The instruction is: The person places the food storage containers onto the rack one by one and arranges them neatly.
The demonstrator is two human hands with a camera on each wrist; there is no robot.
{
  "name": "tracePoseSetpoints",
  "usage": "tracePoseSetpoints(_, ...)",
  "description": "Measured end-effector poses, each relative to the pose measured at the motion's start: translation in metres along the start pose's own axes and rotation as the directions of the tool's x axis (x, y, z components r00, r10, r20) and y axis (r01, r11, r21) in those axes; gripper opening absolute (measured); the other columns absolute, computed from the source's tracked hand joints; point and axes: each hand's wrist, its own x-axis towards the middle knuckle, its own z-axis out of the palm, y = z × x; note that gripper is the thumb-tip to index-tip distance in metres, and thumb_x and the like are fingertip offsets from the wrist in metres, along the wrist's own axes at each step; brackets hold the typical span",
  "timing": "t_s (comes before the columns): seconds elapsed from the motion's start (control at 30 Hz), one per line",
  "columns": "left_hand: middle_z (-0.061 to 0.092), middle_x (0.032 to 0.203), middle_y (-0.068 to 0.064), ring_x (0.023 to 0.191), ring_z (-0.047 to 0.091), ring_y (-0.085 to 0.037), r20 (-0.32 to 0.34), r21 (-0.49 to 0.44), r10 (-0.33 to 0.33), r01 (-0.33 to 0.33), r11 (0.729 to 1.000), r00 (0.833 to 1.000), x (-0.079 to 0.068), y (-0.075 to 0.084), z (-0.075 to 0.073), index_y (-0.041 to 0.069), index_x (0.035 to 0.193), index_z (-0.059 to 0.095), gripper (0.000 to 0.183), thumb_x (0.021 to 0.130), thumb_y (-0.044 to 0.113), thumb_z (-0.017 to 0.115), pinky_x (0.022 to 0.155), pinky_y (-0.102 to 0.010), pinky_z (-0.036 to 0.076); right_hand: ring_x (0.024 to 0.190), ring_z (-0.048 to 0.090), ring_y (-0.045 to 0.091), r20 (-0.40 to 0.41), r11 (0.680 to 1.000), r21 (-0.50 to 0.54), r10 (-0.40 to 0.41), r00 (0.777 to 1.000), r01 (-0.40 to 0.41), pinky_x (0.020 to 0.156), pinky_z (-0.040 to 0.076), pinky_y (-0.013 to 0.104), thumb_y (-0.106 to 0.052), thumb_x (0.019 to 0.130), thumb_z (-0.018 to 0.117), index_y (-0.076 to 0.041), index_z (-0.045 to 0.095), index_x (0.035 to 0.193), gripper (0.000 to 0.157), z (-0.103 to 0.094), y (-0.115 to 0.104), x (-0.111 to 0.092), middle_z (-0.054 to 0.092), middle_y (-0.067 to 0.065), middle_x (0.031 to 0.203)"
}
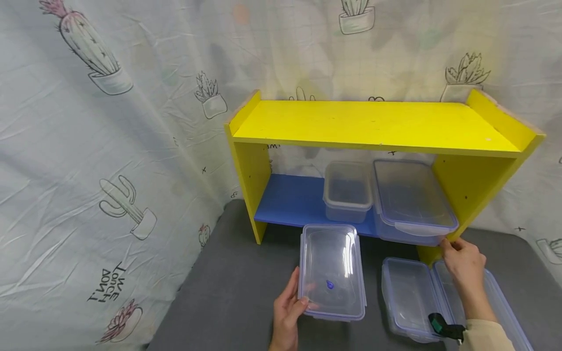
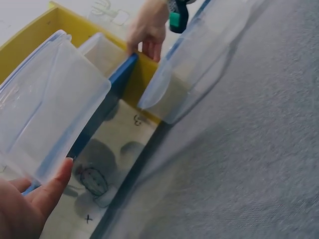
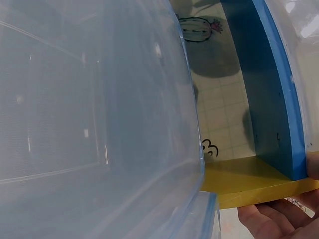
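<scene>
My left hand (image 1: 287, 312) holds a clear lidded food container (image 1: 331, 258) by its lower left side, thumb over the lid's edge. The container has a bluish rim and a small blue mark on its lid. It is raised in front of the shelf unit (image 1: 377, 124), tilted so its lid faces me. My right hand (image 1: 465, 263) grips the yellow side panel (image 3: 264, 191) at the right end of the blue shelf board (image 3: 279, 99), fingers outside and thumb at the front. Right above that hand, a large lidded container (image 1: 412, 195) sits on the blue board.
A smaller clear container (image 1: 348, 187) stands on the blue board left of the large one. Two more lidded containers, a narrow one (image 1: 410, 292) and another (image 1: 498, 292) partly behind my right forearm, lie on the grey tabletop (image 1: 219, 292). A patterned curtain (image 1: 131, 170) hangs behind.
</scene>
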Motion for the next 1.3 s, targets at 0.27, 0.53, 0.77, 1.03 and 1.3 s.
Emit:
tracePoseSetpoints(0.27,0.05,0.147,-0.006,0.121,0.061,-0.021,-0.066,0.023,0.088,-0.087,0.996,0.994,0.005,0.009,-0.007,-0.009,0.15,0.023,0.058,0.095,-0.008,0.04,0.081,-0.035,0.058,0.103,0.05,0.048,0.007,1.0,0.004,0.01,1.0,-0.01,0.063,0.037,0.038,-0.036,0.099,0.044,0.003,0.065,0.12,0.049,0.0,0.001,0.001,0.066,0.031,0.11)
tracePoseSetpoints(0.53,0.031,0.155,-0.021,0.127,0.056,-0.016,-0.244,0.042,0.033,-0.024,0.999,0.969,0.017,0.02,-0.015,-0.005,0.15,0.027,0.057,0.095,-0.002,0.044,0.098,-0.027,0.05,0.102,0.049,0.048,-0.007,1.0,0.001,-0.001,1.0,0.001,0.063,0.036,0.038,-0.035,0.099,0.045,0.004,0.066,0.118,0.048,0.0,0.003,0.002,0.067,0.031,0.105)
tracePoseSetpoints(0.77,0.03,0.157,-0.016,0.136,0.045,-0.008,-0.259,0.049,0.11,-0.101,0.994,0.96,0.03,0.022,-0.024,-0.007,0.15,0.025,0.056,0.097,-0.002,0.043,0.1,-0.021,0.047,0.104,0.047,0.049,-0.009,1.0,0.008,0.003,1.0,-0.003,0.066,0.034,0.04,-0.035,0.099,0.046,0.003,0.066,0.116,0.047,0.001,0.002,0.002,0.067,0.03,0.105)
tracePoseSetpoints(1.03,0.037,0.152,-0.019,0.123,0.058,-0.011,-0.327,0.136,0.142,-0.102,0.985,0.934,0.045,0.03,-0.028,-0.006,0.147,0.034,0.051,0.099,0.004,0.049,0.084,-0.023,0.055,0.104,0.047,0.047,-0.002,1.0,0.011,0.018,1.0,-0.018,0.064,0.034,0.038,-0.035,0.099,0.045,0.004,0.066,0.115,0.047,0.0,0.001,0.002,0.067,0.031,0.106)
tracePoseSetpoints(1.3,0.059,0.137,0.001,0.101,0.068,-0.009,-0.407,0.153,0.088,-0.027,0.988,0.909,0.065,0.043,-0.028,0.001,0.144,0.045,0.048,0.099,0.014,0.056,0.07,-0.023,0.058,0.106,0.045,0.049,-0.003,1.0,0.008,0.007,1.0,-0.007,0.067,0.033,0.04,-0.034,0.099,0.044,0.004,0.065,0.116,0.047,0.002,0.002,0.001,0.066,0.031,0.107)
